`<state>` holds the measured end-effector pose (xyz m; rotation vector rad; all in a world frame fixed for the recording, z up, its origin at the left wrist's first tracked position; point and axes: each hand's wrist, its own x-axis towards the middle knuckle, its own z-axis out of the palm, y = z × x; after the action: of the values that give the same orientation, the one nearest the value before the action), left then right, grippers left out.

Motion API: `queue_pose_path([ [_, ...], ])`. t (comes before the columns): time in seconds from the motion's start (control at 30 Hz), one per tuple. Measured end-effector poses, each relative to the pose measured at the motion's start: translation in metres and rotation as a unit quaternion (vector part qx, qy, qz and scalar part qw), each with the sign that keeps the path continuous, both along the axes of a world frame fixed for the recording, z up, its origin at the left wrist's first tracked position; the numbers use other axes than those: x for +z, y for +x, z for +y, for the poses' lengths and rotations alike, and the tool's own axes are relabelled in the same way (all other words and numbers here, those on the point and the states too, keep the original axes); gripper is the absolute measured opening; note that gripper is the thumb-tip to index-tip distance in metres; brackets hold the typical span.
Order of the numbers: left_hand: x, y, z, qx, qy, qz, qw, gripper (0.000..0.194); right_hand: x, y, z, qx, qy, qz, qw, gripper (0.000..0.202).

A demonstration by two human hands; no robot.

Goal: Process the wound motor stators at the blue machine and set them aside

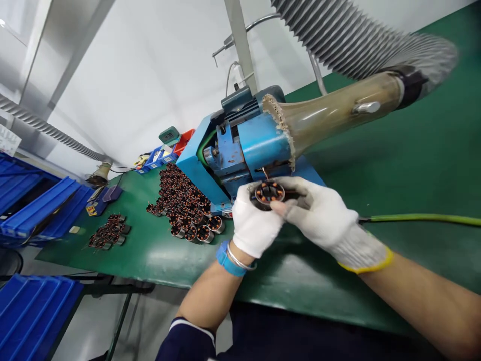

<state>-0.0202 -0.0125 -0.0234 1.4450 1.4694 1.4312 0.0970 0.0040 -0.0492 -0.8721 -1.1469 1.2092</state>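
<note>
A round motor stator (pixel 269 192) with copper windings and a metal rim is held up between both hands, just in front of the blue machine (pixel 265 143). My left hand (pixel 255 220), in a white glove, wraps round its left and lower side. From the right, my right hand (pixel 319 210), also gloved, grips the same stator, with a bare thumb tip on its near rim. A copper-coloured wire end stands at the stator's far edge, close to the machine's small opening. Palms and some fingers are hidden.
Many similar stators (pixel 188 205) stand in a dense group left of the machine, with a smaller pile (pixel 108 231) farther left. A duct pipe (pixel 338 108) leads to a grey hose (pixel 338 37). Blue bins (pixel 41 205) line the left; a green cable (pixel 424 217) lies right.
</note>
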Motion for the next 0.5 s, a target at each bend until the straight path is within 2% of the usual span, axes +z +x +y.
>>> queue_pose_path([
  [0.07,-0.002,-0.003,-0.007,0.000,0.026,-0.014,1.000,0.057,-0.007,-0.002,-0.006,0.011,0.033,-0.005,0.999,0.058],
  [0.13,-0.005,-0.006,-0.008,-0.006,0.050,-0.010,0.999,0.058,-0.012,-0.004,-0.010,0.005,0.080,-0.020,0.997,0.059],
  [0.23,-0.010,-0.011,-0.005,-0.010,0.080,0.006,0.997,0.056,-0.013,-0.005,-0.013,-0.061,0.159,-0.078,0.982,0.035],
  [0.33,-0.011,-0.009,-0.004,-0.005,0.087,0.019,0.996,0.052,-0.006,0.003,-0.015,-0.111,0.207,-0.162,0.958,0.014],
  [0.4,-0.009,-0.005,-0.006,0.002,0.075,0.023,0.997,0.050,0.002,0.011,-0.014,-0.111,0.188,-0.194,0.956,0.010],
  [0.5,-0.005,0.000,-0.009,0.035,0.059,0.017,0.998,0.046,0.013,0.019,-0.009,-0.143,0.042,-0.117,0.982,0.016],
])
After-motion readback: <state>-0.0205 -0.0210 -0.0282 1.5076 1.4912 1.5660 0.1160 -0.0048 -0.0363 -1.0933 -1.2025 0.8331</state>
